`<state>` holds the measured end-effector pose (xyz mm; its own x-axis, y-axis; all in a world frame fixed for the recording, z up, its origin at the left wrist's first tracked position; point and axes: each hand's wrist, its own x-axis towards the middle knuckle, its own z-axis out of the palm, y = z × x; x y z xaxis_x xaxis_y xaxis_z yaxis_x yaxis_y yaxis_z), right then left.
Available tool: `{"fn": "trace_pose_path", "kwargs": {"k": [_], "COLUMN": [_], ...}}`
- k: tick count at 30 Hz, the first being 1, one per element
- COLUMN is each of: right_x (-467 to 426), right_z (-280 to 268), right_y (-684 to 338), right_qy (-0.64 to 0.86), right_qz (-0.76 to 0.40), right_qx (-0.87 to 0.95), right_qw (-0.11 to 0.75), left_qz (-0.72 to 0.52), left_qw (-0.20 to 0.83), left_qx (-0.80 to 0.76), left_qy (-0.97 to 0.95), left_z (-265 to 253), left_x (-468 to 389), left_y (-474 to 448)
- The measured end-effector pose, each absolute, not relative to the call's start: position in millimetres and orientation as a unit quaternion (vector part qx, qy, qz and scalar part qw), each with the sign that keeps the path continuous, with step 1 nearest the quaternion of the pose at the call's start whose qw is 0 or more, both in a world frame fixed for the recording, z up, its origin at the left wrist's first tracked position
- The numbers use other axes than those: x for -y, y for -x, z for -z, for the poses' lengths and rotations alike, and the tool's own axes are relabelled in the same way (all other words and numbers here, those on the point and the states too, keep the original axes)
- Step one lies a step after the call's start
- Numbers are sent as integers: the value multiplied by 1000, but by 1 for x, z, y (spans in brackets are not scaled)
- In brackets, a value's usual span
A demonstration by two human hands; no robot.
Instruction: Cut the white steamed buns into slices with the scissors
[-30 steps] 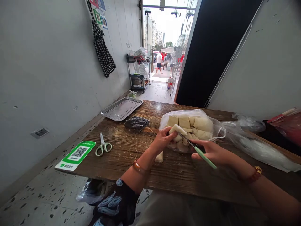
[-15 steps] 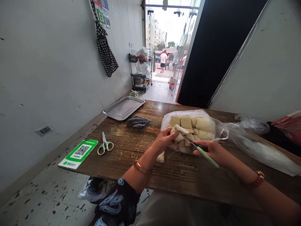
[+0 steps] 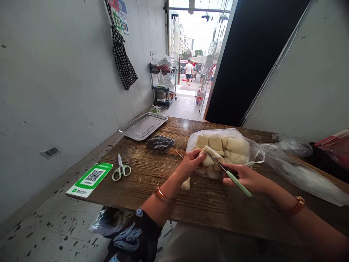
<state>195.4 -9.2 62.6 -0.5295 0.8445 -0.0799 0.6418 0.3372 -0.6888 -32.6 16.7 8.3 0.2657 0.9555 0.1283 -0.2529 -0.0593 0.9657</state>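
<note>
My left hand (image 3: 192,160) pinches a soft-looking, cream-coloured block (image 3: 208,160) above a clear plastic bag; whether it is dough or bean curd I cannot tell. In my right hand (image 3: 242,177) is a slim knife (image 3: 236,181) with a pale green handle, its dark metal blade lying against the block's upper part. The blade's tip is hard to make out. Several similar blocks (image 3: 215,142) rest in the open plastic bag (image 3: 193,138) just beyond my hands. A small pale piece (image 3: 185,184) lies on the wooden table (image 3: 152,174) beside my left wrist.
Scissors (image 3: 121,169) and a green QR-code card (image 3: 91,179) lie at the table's left. Behind them are a dark grey cloth (image 3: 160,143) and a metal tray (image 3: 143,125). More clear plastic (image 3: 302,171) covers the right side. A shelf cart (image 3: 163,83) stands by the doorway.
The right hand and knife have shifted slightly, the handle's end moving a little down and left. Both hands keep their hold. Outside, a person in white has moved slightly.
</note>
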Motion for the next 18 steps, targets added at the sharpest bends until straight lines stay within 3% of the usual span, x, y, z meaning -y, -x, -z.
{"fn": "trace_pose_path", "kwargs": {"k": [18], "right_x": [-10], "right_z": [-45], "right_y": [-190], "right_qy": [462], "right_qz": [-390], "right_qx": [783], "right_qw": [149], "left_qz": [-488], "left_qw": [553], "left_qx": [-380], "left_qy": [-558], "left_z": [3], "left_x": [-27], "left_y": [37]}}
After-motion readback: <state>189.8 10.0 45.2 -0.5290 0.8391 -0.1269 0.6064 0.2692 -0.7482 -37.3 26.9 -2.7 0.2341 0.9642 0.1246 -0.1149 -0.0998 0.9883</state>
